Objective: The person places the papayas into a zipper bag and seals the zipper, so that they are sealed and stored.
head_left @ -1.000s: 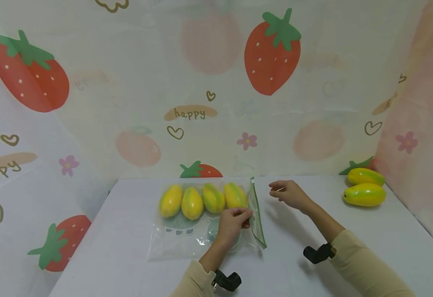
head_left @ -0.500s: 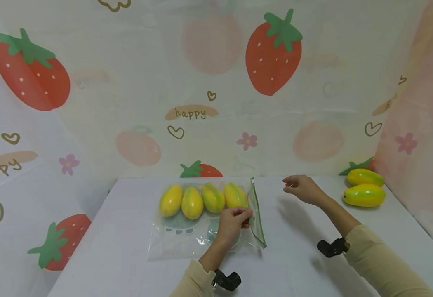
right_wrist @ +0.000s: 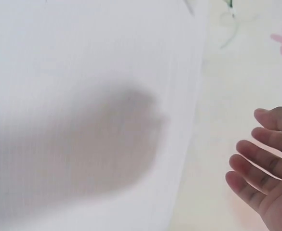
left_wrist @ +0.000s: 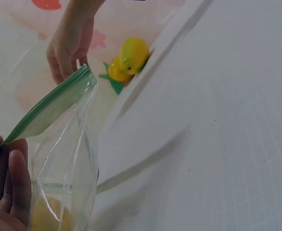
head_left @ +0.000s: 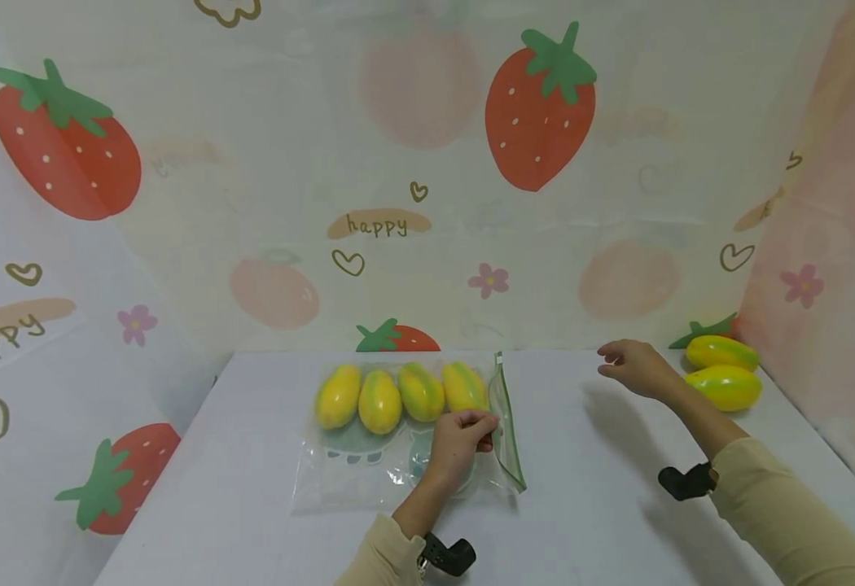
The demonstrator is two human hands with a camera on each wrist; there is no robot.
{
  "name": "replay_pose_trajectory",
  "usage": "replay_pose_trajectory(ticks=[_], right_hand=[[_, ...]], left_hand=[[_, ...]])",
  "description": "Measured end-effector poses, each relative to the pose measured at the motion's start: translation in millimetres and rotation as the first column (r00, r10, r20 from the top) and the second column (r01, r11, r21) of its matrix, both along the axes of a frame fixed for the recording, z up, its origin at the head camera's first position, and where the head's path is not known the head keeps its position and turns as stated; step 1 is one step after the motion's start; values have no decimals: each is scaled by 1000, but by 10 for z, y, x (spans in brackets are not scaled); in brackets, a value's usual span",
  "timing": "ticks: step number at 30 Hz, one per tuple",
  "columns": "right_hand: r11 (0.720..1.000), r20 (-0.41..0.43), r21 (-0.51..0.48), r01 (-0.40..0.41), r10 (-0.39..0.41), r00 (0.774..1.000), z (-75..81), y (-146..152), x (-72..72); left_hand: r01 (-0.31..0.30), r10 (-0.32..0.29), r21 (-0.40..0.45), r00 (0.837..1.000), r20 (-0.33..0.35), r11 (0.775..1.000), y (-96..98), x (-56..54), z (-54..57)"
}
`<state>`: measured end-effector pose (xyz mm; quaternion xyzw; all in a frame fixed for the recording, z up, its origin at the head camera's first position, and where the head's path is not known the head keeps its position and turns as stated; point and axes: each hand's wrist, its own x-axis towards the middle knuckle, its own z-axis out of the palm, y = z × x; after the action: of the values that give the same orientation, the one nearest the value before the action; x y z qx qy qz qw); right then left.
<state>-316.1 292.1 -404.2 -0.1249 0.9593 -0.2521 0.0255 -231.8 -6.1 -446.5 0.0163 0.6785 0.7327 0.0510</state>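
A clear zip bag (head_left: 339, 487) with a green-edged mouth lies on the table, its mouth toward the right. Inside it, several yellow-green papayas (head_left: 379, 402) sit in a row along the far side. My left hand (head_left: 453, 449) pinches the bag's upper layer near the mouth; in the left wrist view the green zip strip (left_wrist: 44, 106) stands lifted from the table at the fingers. My right hand (head_left: 636, 370) hovers above the table to the right of the bag, fingers loosely bent and holding nothing. In the right wrist view its fingers (right_wrist: 256, 166) are spread apart.
Two loose papayas lie at the table's back right corner, the nearer one (head_left: 728, 388) partly behind my right forearm and the farther one (head_left: 722, 353) just behind it. A printed cloth wall (head_left: 545, 244) rises along the table's back edge.
My right hand has moved away from the bag mouth to the right, closer to the two loose papayas. The left hand and the bag have stayed in place.
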Motion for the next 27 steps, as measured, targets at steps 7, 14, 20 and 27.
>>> replay_pose_trajectory(ticks=[7, 14, 20, 27], right_hand=[[997, 0, 77, 20, -20, 1000, 9, 258, -24], [984, -15, 175, 25, -23, 1000, 19, 521, -12], [968, -10, 248, 34, -33, 999, -12, 731, 10], [935, -66, 355, 13, 11, 998, -24, 922, -19]], left_hand=[[-13, 13, 8, 1000, 15, 1000, 29, -165, -247], [-14, 14, -3, 1000, 12, 1000, 26, -191, -263], [-27, 26, -65, 999, -17, 998, 14, -168, -248], [-27, 24, -92, 999, -34, 995, -1, -151, -224]])
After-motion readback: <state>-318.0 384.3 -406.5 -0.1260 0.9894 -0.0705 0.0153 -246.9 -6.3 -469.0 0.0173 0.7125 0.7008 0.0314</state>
